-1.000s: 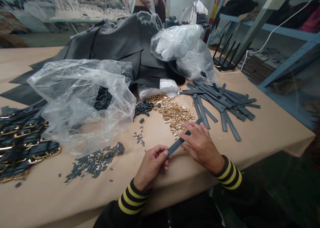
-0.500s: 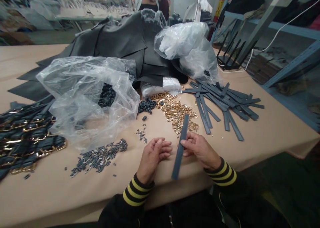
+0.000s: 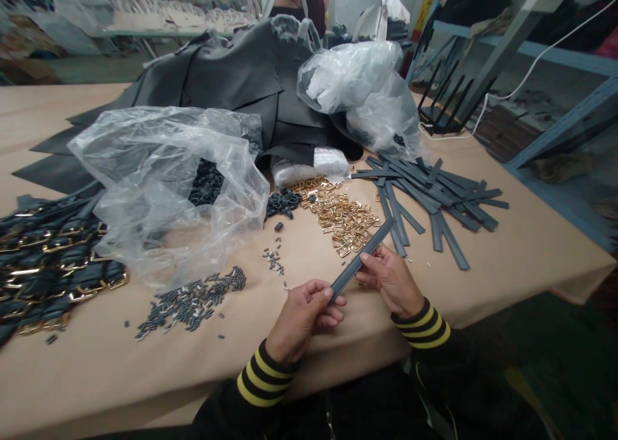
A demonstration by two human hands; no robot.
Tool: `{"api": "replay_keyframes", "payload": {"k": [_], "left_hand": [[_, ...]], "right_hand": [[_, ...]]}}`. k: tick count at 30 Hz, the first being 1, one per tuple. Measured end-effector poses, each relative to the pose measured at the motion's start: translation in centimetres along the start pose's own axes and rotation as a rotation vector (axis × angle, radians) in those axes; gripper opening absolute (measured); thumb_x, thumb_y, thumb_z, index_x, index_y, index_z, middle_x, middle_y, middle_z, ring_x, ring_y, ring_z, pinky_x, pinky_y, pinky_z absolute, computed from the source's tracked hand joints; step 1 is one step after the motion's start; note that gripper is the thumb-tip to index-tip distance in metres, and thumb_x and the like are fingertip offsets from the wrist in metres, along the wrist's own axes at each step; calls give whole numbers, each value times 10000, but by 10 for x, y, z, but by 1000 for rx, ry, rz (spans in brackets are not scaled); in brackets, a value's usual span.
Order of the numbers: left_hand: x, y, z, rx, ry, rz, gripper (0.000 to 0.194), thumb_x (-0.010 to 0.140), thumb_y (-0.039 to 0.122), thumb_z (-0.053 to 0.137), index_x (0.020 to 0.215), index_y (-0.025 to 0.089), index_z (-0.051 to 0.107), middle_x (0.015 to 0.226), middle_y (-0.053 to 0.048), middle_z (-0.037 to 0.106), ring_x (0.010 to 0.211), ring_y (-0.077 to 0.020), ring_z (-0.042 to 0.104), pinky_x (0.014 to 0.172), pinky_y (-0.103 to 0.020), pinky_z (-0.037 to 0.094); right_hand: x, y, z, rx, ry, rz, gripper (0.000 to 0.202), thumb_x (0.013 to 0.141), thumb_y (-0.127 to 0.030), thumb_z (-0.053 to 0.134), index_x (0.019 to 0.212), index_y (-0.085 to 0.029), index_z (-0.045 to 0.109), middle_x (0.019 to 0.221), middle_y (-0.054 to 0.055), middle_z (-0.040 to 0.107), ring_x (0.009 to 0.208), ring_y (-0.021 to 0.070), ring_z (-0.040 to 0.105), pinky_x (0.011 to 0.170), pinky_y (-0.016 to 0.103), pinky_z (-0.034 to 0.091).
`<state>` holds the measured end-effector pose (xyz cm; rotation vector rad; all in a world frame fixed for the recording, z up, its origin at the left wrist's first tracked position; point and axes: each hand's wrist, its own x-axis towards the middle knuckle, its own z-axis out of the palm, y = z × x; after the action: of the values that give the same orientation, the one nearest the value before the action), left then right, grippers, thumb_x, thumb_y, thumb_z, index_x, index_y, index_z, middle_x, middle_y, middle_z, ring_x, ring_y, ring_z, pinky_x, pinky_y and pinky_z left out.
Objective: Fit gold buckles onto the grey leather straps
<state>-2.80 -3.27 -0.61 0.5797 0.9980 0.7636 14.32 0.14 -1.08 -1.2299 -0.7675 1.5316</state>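
A dark grey strap strip [image 3: 363,258] is held slantwise above the front of the table. My left hand [image 3: 309,311] pinches its lower end between thumb and fingers. Closed on the strip's middle is my right hand [image 3: 389,278]. Just beyond the strip lies a heap of gold metal buckles [image 3: 340,218]. More dark strips [image 3: 437,192] are piled to the right of the buckles. Left of my hands, small dark and silvery pieces [image 3: 190,305] lie scattered in a heap.
An open clear plastic bag [image 3: 178,189] holds small black parts. Finished-looking straps with gold buckles [image 3: 53,266] are stacked at the left. Large dark sheets [image 3: 217,73] and another plastic bag [image 3: 357,80] lie behind. A black router [image 3: 441,118] stands at the right; a person [image 3: 290,2] is beyond.
The strip has turned from nearly upright to a slant, its upper end going right. My left hand has moved right and closed on its lower end; my right hand keeps its hold.
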Motion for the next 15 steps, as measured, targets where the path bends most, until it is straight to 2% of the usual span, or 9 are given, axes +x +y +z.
{"api": "replay_keyframes", "payload": {"k": [3,7,9,11,13,15], "left_hand": [[1,0,-1,-6,41,49,221,715,300,621,773,138,482,590,21,597,402,-41,514,380,-118,398],[2,4,-6,-7,90,77,205,733,307,588,706,136,479,479,59,512,322,-26,428,312,-111,307],[2,7,-9,0,98,75,215,738,303,581,663,130,477,470,57,502,316,-21,414,310,-112,294],[2,8,-10,2,96,67,228,740,303,577,636,125,477,465,52,499,314,-18,407,312,-114,285],[2,9,-10,-4,81,55,245,741,311,574,618,122,477,458,51,490,312,-16,399,313,-115,277],[2,8,-10,-16,61,39,258,741,325,573,617,117,483,457,49,486,313,-14,394,314,-115,276]], "right_hand": [[-3,-2,-6,-111,-15,26,296,686,-389,631,815,-153,509,733,4,608,605,93,601,518,189,510],[-15,-11,-18,-625,-219,16,346,780,-446,500,609,-146,481,498,-6,554,356,60,470,357,169,372],[-22,-19,-18,-890,-194,-167,314,795,-416,494,622,-154,503,512,8,563,391,85,487,391,198,386],[-26,-24,-11,-1095,-142,-484,192,773,-348,550,771,-156,565,721,66,636,636,160,588,586,276,466],[-26,-25,-1,-1249,-232,-742,204,751,-253,589,938,-173,578,967,98,625,922,225,555,819,375,414],[-23,-24,8,-1346,-363,-783,195,779,-175,538,968,-187,585,988,90,623,955,224,543,867,399,374]]}}
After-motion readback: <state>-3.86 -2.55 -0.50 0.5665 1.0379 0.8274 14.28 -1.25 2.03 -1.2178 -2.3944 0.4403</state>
